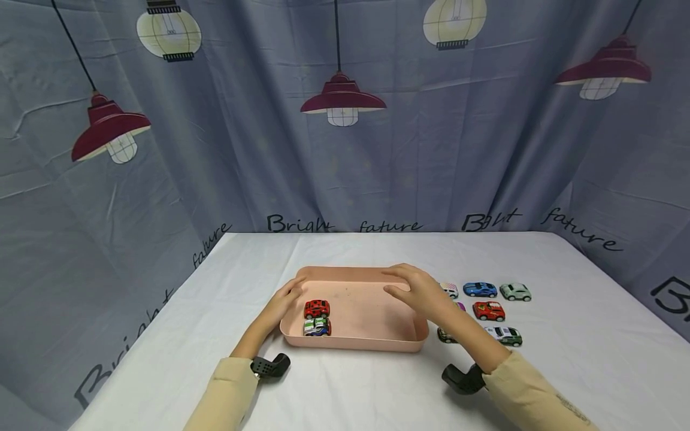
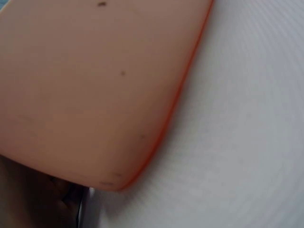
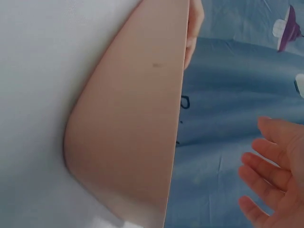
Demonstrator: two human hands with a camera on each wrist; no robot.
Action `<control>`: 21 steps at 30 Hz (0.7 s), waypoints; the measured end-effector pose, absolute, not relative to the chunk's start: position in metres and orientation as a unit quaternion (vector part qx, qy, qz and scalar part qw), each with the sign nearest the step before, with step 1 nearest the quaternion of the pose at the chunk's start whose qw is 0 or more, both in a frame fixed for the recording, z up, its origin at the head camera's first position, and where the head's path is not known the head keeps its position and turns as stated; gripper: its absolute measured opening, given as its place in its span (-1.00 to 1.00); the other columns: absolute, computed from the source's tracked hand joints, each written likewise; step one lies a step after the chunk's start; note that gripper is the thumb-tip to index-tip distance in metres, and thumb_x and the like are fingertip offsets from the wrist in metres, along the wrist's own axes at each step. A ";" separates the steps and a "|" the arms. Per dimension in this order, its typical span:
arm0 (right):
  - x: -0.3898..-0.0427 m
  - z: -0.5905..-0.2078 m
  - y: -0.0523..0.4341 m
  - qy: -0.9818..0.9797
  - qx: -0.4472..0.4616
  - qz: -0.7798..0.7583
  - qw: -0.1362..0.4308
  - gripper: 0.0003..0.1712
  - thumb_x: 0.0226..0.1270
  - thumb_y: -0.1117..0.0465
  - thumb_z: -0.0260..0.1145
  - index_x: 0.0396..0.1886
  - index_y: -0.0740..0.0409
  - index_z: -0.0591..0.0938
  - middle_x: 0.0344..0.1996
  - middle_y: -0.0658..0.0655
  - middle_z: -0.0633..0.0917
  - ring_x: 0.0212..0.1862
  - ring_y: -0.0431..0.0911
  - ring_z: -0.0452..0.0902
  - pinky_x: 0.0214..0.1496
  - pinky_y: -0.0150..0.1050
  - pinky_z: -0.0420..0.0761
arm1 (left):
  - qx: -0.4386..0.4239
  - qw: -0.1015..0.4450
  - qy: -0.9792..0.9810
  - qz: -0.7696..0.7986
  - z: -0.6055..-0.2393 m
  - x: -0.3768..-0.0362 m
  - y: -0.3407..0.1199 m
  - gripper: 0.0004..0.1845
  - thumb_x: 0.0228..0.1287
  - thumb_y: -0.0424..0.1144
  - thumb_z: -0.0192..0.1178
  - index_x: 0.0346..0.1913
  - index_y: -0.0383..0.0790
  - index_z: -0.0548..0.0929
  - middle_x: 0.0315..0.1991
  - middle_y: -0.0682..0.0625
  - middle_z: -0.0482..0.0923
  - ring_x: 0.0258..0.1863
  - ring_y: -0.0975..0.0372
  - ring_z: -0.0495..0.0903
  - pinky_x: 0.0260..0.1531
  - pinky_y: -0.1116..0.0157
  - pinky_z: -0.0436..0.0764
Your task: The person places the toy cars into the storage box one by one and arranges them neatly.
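Note:
A shallow pink tray (image 1: pixel 353 343) lies on the white table in front of me. At its left rim is my left hand (image 1: pixel 280 305), which holds the tray's edge. My right hand (image 1: pixel 423 293) hovers over the right end of the tray, thumb and fingers spread and holding nothing; the right wrist view also shows this hand (image 3: pixel 275 175) apart from the tray wall (image 3: pixel 128 104). Inside the tray, towards the left, a red toy car (image 1: pixel 316 308) stands just behind a white, green and blue toy car (image 1: pixel 317 327). The left wrist view is mostly filled by the tray's outer wall (image 2: pixel 95 95).
Right of the tray stand several toy cars, among them a blue one (image 1: pixel 480 290), a pale green one (image 1: pixel 515 291), a red one (image 1: pixel 489 311) and a white and dark green one (image 1: pixel 504 336). My right forearm partly covers others. A grey-blue curtain (image 1: pixel 259 149) hangs behind the table.

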State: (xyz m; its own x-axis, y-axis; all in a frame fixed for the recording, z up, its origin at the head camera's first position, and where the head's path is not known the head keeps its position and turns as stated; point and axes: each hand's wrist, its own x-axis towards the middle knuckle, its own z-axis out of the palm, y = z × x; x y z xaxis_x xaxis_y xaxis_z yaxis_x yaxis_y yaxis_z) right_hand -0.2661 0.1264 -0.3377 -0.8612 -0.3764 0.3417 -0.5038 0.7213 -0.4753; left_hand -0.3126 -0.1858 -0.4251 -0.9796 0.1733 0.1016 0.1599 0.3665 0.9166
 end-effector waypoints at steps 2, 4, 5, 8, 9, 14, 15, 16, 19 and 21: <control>-0.266 -0.338 0.131 -0.924 0.231 0.283 0.109 -0.53 0.22 0.09 0.25 0.12 0.10 0.51 0.09 0.15 0.55 0.18 0.12 0.41 0.16 0.07 0.45 | 0.098 0.006 0.830 0.550 -0.425 -0.313 -0.186 -0.53 0.43 -0.14 -0.18 0.34 -0.16 0.23 0.41 -0.22 0.02 0.41 -0.11 -0.07 0.35 -0.12 -0.05; -0.265 -0.339 0.136 -0.926 0.227 0.280 0.110 -0.53 0.22 0.09 0.24 0.13 0.10 0.51 0.09 0.16 0.55 0.19 0.13 0.40 0.17 0.09 0.43 | 0.097 0.006 0.831 0.548 -0.425 -0.312 -0.186 -0.53 0.43 -0.14 -0.17 0.34 -0.16 0.23 0.40 -0.21 0.02 0.40 -0.11 -0.07 0.35 -0.12 -0.05; -0.265 -0.340 0.138 -0.927 0.225 0.279 0.111 -0.53 0.23 0.10 0.24 0.13 0.10 0.51 0.09 0.16 0.55 0.19 0.14 0.40 0.16 0.10 0.43 | 0.097 0.005 0.832 0.547 -0.424 -0.312 -0.185 -0.53 0.43 -0.13 -0.17 0.34 -0.16 0.23 0.41 -0.21 0.02 0.41 -0.10 -0.07 0.35 -0.12 -0.05; -0.264 -0.341 0.145 -0.931 0.217 0.270 0.117 -0.54 0.22 0.11 0.24 0.13 0.09 0.51 0.09 0.18 0.55 0.17 0.14 0.41 0.11 0.07 0.48 | 0.098 0.006 0.833 0.544 -0.419 -0.308 -0.184 -0.53 0.43 -0.15 -0.17 0.34 -0.18 0.23 0.40 -0.23 0.02 0.40 -0.11 -0.07 0.34 -0.12 -0.04; -0.263 -0.342 0.147 -0.931 0.215 0.269 0.120 -0.54 0.22 0.11 0.25 0.12 0.10 0.51 0.09 0.18 0.55 0.16 0.14 0.42 0.09 0.07 0.49 | 0.099 0.005 0.833 0.545 -0.420 -0.309 -0.184 -0.53 0.43 -0.15 -0.17 0.33 -0.18 0.23 0.40 -0.23 0.02 0.40 -0.12 -0.07 0.34 -0.13 -0.04; -0.262 -0.341 0.161 -0.934 0.206 0.263 0.130 -0.55 0.21 0.13 0.26 0.11 0.13 0.52 0.09 0.21 0.55 0.15 0.16 0.42 0.05 0.06 0.52 | 0.098 -0.001 0.836 0.540 -0.425 -0.313 -0.185 -0.53 0.42 -0.14 -0.16 0.33 -0.18 0.24 0.40 -0.23 0.03 0.40 -0.12 -0.05 0.34 -0.13 -0.02; -0.262 -0.341 0.164 -0.933 0.204 0.265 0.133 -0.55 0.21 0.14 0.26 0.11 0.15 0.52 0.09 0.21 0.55 0.16 0.17 0.41 0.07 0.09 0.50 | 0.097 -0.001 0.836 0.541 -0.425 -0.313 -0.185 -0.53 0.42 -0.14 -0.16 0.33 -0.18 0.24 0.40 -0.23 0.03 0.40 -0.12 -0.05 0.34 -0.13 -0.02; -0.261 -0.340 0.167 -0.933 0.201 0.266 0.134 -0.54 0.21 0.14 0.26 0.11 0.15 0.51 0.09 0.22 0.54 0.16 0.17 0.41 0.07 0.10 0.49 | 0.097 -0.001 0.835 0.542 -0.425 -0.313 -0.185 -0.53 0.42 -0.13 -0.16 0.33 -0.18 0.24 0.40 -0.23 0.03 0.40 -0.12 -0.04 0.34 -0.13 -0.02; -0.259 -0.339 0.177 -0.934 0.193 0.269 0.132 -0.53 0.23 0.13 0.24 0.12 0.17 0.50 0.11 0.24 0.52 0.19 0.20 0.37 0.11 0.14 0.45 | 0.096 -0.001 0.835 0.542 -0.425 -0.313 -0.185 -0.52 0.42 -0.11 -0.17 0.33 -0.16 0.24 0.40 -0.22 0.03 0.40 -0.12 -0.04 0.34 -0.13 -0.02; -0.258 -0.340 0.183 -0.936 0.187 0.271 0.128 -0.52 0.24 0.09 0.23 0.13 0.16 0.49 0.13 0.25 0.50 0.20 0.21 0.36 0.12 0.16 0.44 | 0.095 0.001 0.835 0.542 -0.424 -0.312 -0.185 -0.52 0.42 -0.09 -0.17 0.34 -0.15 0.24 0.40 -0.21 0.03 0.40 -0.11 -0.04 0.34 -0.12 -0.03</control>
State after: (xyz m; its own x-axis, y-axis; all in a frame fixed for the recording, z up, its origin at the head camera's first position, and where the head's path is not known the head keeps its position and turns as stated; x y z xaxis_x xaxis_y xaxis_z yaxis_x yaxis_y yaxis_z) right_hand -0.2578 0.1834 -0.3395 -0.8973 -0.2811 0.3404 -0.4195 0.7832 -0.4590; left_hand -0.3123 -0.1851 -0.4238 -0.9821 0.1592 0.1006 0.1567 0.3949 0.9052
